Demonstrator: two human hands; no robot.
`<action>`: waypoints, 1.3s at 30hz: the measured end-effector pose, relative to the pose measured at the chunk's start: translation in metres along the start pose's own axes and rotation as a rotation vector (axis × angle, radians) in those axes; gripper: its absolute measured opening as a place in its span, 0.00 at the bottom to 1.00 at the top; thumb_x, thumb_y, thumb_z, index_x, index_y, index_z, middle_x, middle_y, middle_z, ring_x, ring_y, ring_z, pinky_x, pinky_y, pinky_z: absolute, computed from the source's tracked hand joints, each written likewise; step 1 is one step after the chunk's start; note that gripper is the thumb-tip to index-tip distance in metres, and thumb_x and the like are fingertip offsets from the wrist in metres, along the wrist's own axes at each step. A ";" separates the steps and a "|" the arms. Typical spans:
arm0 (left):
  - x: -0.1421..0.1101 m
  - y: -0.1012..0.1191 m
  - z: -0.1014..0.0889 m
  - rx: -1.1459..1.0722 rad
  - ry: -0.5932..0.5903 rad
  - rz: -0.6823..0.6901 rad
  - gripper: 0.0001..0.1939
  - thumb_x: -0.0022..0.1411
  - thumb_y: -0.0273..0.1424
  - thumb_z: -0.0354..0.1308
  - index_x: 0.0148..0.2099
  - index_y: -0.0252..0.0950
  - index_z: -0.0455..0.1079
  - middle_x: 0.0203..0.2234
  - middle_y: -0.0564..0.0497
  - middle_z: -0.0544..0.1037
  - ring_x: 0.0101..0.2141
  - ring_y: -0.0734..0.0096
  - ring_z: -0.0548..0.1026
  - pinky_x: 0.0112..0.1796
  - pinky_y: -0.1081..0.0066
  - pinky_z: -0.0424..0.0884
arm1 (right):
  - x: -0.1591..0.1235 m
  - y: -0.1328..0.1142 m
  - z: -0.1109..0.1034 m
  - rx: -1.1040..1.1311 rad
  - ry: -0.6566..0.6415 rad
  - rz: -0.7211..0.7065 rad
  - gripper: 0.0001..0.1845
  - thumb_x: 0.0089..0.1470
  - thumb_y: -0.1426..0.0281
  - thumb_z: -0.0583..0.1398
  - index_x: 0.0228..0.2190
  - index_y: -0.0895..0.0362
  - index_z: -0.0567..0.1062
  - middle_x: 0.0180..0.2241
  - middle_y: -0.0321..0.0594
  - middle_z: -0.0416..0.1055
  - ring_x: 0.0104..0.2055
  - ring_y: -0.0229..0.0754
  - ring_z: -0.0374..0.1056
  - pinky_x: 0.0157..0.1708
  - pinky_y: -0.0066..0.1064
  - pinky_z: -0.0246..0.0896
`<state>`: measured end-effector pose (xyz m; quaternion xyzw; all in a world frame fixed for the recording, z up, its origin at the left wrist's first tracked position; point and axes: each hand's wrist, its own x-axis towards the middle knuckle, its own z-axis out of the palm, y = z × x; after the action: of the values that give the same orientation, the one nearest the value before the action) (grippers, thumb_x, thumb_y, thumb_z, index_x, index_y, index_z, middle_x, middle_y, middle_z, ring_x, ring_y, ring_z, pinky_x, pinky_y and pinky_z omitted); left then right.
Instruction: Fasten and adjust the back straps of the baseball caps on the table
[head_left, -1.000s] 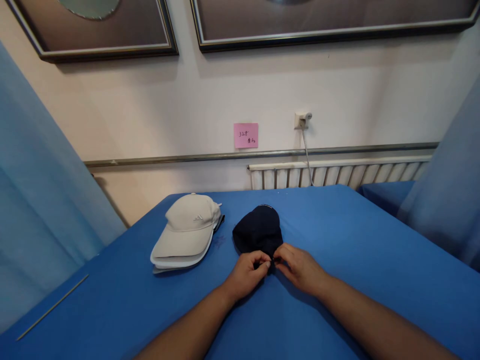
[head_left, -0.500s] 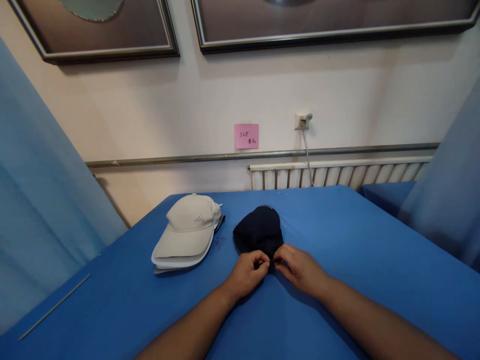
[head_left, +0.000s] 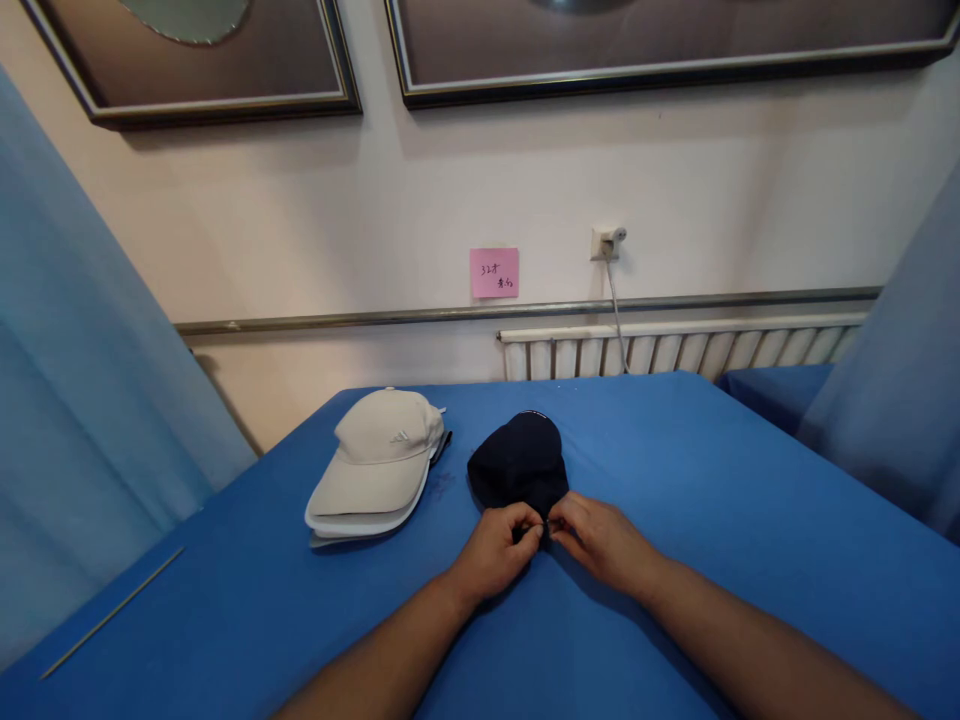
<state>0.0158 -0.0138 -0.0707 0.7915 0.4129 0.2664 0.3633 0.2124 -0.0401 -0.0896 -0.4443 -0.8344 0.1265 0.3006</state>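
Observation:
A dark navy cap [head_left: 519,462] lies on the blue-covered table, its brim pointing away from me. At its near end, my left hand [head_left: 504,545] pinches the edge, thumb against forefinger. Close beside it on the right, my right hand [head_left: 596,540] pinches the same near end of the cap. The fingertips almost meet, and the small part between them, perhaps the back strap, is too small to make out. Left of the navy cap sits a stack of caps [head_left: 382,450], a beige one on top of white and darker ones.
A thin stick [head_left: 112,612] lies on the blue table cover [head_left: 720,540] at the left. Blue curtains [head_left: 82,350] hang on both sides. Behind the table are a white radiator [head_left: 675,348], a rail, a socket with a plug [head_left: 606,243] and a pink note [head_left: 494,273].
My left fingertips have shifted slightly to the right, closer to my right fingertips. The navy cap and the stack stay where they were.

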 end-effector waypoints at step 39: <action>-0.002 -0.004 0.001 -0.189 -0.087 -0.038 0.10 0.61 0.34 0.53 0.36 0.33 0.71 0.23 0.54 0.71 0.25 0.75 0.67 0.28 0.75 0.62 | 0.000 0.005 0.003 -0.021 -0.017 0.047 0.09 0.59 0.76 0.55 0.42 0.56 0.70 0.38 0.42 0.71 0.39 0.42 0.69 0.38 0.32 0.62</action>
<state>0.0135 -0.0142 -0.0742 0.7567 0.3846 0.2625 0.4589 0.2142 -0.0369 -0.0940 -0.4658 -0.8275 0.1288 0.2859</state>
